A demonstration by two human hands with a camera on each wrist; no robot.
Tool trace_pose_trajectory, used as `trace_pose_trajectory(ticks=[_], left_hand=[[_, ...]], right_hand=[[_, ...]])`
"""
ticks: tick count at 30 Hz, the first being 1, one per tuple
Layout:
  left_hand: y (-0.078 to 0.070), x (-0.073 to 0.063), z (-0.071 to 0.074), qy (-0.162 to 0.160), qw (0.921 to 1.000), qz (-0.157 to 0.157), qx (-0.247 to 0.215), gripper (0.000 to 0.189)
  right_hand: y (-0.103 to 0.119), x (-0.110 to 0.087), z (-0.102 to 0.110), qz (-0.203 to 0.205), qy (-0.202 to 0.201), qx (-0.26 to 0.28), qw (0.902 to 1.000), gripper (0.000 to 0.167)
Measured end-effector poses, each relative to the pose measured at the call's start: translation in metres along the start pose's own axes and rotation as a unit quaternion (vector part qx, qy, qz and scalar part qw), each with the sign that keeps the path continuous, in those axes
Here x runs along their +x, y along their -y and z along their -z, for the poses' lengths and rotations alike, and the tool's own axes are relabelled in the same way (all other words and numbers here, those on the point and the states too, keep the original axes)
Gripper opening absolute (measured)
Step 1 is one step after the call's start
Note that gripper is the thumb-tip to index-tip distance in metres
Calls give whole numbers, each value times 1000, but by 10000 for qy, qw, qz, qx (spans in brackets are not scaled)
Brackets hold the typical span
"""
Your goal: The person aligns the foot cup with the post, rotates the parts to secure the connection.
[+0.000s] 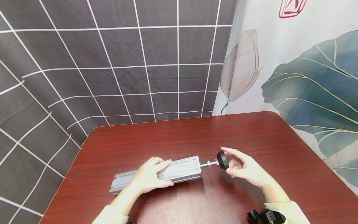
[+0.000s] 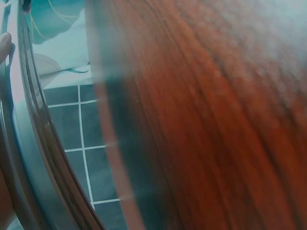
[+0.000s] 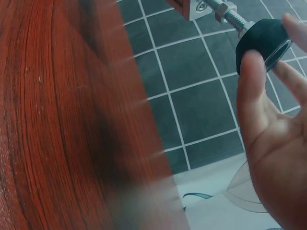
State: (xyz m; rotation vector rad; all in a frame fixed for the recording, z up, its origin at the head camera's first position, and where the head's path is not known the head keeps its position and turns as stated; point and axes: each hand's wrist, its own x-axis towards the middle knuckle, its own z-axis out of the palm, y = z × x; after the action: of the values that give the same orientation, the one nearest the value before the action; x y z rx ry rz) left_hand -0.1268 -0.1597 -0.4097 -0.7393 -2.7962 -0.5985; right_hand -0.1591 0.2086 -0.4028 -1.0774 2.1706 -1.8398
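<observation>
A silver aluminium profile (image 1: 184, 168) lies slantwise over the table, with a threaded rod (image 1: 205, 164) sticking out of its right end. Nuts sit on the rod, and a black levelling foot (image 1: 222, 160) caps it. My left hand (image 1: 148, 176) grips the profile across its top, thumb on the near side and fingers beyond. In the left wrist view the profile (image 2: 36, 139) runs down the left edge. My right hand (image 1: 247, 166) pinches the foot by its rim. The right wrist view shows the thumb (image 3: 252, 72) against the foot (image 3: 261, 38), other fingers opposite.
The reddish-brown wooden table (image 1: 179, 137) has rounded far corners. Behind it hangs a dark grey cloth (image 1: 159, 49) with white grid lines, and a white curtain (image 1: 268, 62) with leaf prints hangs at the right. A black wrist device (image 1: 268, 216) sits at my right sleeve.
</observation>
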Motion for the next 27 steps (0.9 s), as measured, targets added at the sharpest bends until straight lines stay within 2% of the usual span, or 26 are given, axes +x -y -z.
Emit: trace_pose_trajectory(ticks=[4, 8, 18, 23, 27], left_hand=[[0, 0, 0, 18, 10000, -4, -22, 69], [0, 0, -1, 23, 10000, -2, -9, 69], [3, 0, 0, -120, 9999, -8, -47, 70], [2, 1, 0, -26, 10000, 49, -69, 70], [1, 0, 1, 40, 9999, 83, -74, 70]], right_hand=[[0, 1, -2, -62, -196, -87, 9998, 57], [0, 2, -4, -155, -194, 65, 9997, 51], [1, 3, -4, -1, -77, -246, 9997, 76], [1, 3, -4, -116, -129, -372, 9992, 72], [1, 3, -4, -264, -208, -252, 9991, 62]])
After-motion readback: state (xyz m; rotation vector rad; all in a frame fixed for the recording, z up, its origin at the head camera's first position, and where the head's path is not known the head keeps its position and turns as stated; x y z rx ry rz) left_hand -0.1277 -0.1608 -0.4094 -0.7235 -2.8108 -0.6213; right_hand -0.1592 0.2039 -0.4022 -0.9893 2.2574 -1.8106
